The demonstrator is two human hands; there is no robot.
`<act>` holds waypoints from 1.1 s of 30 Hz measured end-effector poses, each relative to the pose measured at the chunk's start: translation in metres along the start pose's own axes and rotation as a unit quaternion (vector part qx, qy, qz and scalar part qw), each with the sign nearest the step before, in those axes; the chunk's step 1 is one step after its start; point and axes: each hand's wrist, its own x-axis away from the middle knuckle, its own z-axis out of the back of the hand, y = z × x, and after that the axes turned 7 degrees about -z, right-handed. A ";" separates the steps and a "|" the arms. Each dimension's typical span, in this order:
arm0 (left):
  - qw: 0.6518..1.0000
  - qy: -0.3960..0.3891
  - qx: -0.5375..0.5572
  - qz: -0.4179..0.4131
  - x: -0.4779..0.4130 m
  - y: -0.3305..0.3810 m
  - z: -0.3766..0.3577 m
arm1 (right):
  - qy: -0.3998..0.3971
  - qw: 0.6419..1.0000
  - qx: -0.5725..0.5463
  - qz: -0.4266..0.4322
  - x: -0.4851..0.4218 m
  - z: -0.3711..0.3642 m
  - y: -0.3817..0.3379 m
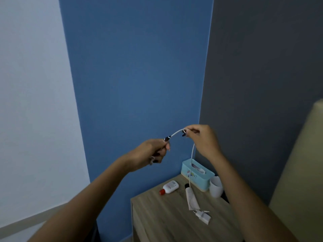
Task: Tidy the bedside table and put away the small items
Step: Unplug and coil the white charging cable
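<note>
Both hands are raised above the wooden bedside table [166, 213], stretching a white charging cable [192, 154] between them. My left hand [150, 152] grips the cable's end. My right hand [201, 138] pinches the cable farther along. From there the cable hangs down to a white charger plug [203, 216] lying on the table. On the tabletop also lie a small white bottle with a red cap [169, 187] and a white tube with a black cap [191, 197].
A light blue box [197, 173] stands at the table's back corner against the blue wall, with a white cup [215, 188] beside it. A beige headboard [300, 172] rises at the right. The floor shows at the lower left.
</note>
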 end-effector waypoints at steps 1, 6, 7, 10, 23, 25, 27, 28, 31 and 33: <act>0.999 0.002 0.052 -0.011 -0.002 0.003 -0.005 | 0.012 1.000 -0.020 -0.015 -0.002 -0.008 -0.001; 0.951 0.076 0.286 -0.087 -0.021 0.020 -0.021 | 0.006 0.999 -0.021 -0.038 0.017 -0.054 -0.019; 0.945 0.092 0.296 -0.100 -0.025 0.021 -0.022 | -0.012 0.999 -0.004 -0.050 0.024 -0.063 -0.023; 0.942 0.136 0.279 -0.128 -0.035 0.017 -0.018 | -0.062 0.995 -0.037 -0.072 0.046 -0.088 -0.029; 0.970 0.177 -0.095 -0.138 -0.026 -0.008 0.053 | -0.140 0.989 0.021 -0.049 0.079 -0.092 -0.004; 0.960 0.144 -0.204 -0.130 -0.021 -0.008 0.054 | -0.129 0.990 0.051 -0.039 0.075 -0.083 -0.003; 0.922 0.105 -0.347 -0.139 -0.018 -0.011 0.052 | -0.106 0.990 0.089 -0.023 0.067 -0.074 -0.002; 0.898 0.087 -0.409 -0.138 -0.016 -0.014 0.050 | -0.095 0.989 0.110 -0.013 0.063 -0.070 -0.002; 0.871 0.065 -0.481 -0.077 -0.010 -0.018 0.041 | -0.071 0.985 0.155 0.016 0.051 -0.059 -0.002; 0.894 0.068 -0.444 -0.015 -0.006 -0.019 0.035 | -0.052 0.986 0.155 0.023 0.044 -0.049 -0.003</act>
